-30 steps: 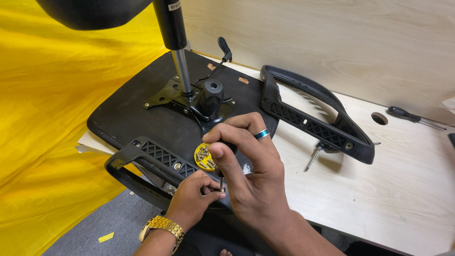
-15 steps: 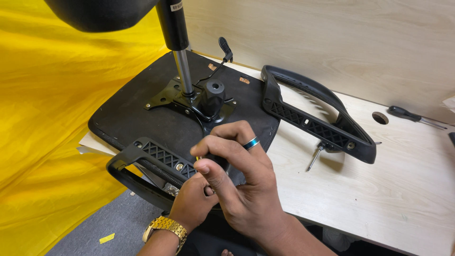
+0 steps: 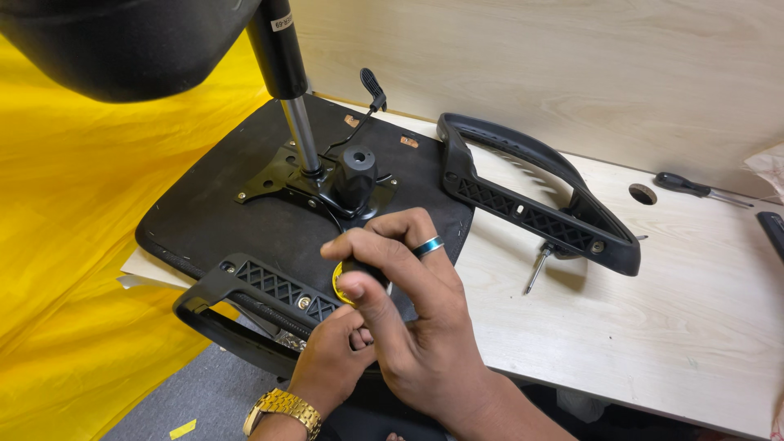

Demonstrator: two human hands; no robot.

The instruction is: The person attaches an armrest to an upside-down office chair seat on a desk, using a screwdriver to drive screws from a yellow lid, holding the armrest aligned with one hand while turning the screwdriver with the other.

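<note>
I take the upturned black seat base (image 3: 212,220) as my landmark; it lies underside up on the pale wooden table (image 3: 653,327), hanging over the table's near-left edge. My right hand (image 3: 408,318) is at the seat base's near edge, fingers and thumb curled round the black-and-yellow handle of a screwdriver (image 3: 347,282); a blue ring sits on one finger. The tool's shaft is hidden behind my hands, so I cannot tell where its tip sits. My left hand (image 3: 335,367) is just below the right one, beyond the seat base's near edge, its fingers bent in toward the tool; whether it pinches anything I cannot tell. A gold watch (image 3: 282,412) is on that wrist.

The near armrest (image 3: 253,298), black with a lattice rib, lies along the seat base's near edge, touching my left hand's fingertips. At the middle of the seat base stands the metal mechanism plate (image 3: 343,184) with a gas cylinder (image 3: 294,106) rising from it. A second armrest (image 3: 531,196) lies on the table to the right of the seat base, with another screwdriver (image 3: 539,265) half under it. Well right of that, a third screwdriver (image 3: 694,189) rests near the wall. Yellow cloth (image 3: 73,269) hangs left of the seat base
</note>
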